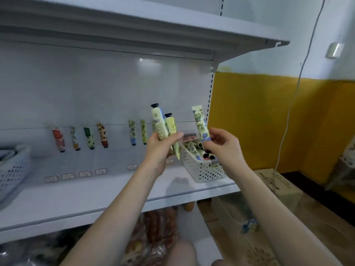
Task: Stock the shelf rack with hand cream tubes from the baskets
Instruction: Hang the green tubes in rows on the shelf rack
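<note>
My left hand [160, 146] grips a bunch of pale green hand cream tubes [159, 125], black caps up, with another tube pointing down below the fist. My right hand [221, 143] pinches one floral blue-and-green tube [200, 122] by its lower end, held upright. Both hands hover just above the left end of a white perforated basket [199, 168] holding several more tubes on the shelf's right side. Along the back panel of the white shelf rack [107, 192] stand several tubes, among them a red one [58, 140] and a blue-and-green floral one [132, 134].
A second white basket [13, 169] sits at the shelf's left edge. Small price labels [84, 173] run along the shelf. An upper shelf [153, 29] overhangs. Bagged goods lie below; a cardboard box [272, 181] and a yellow wall are at right.
</note>
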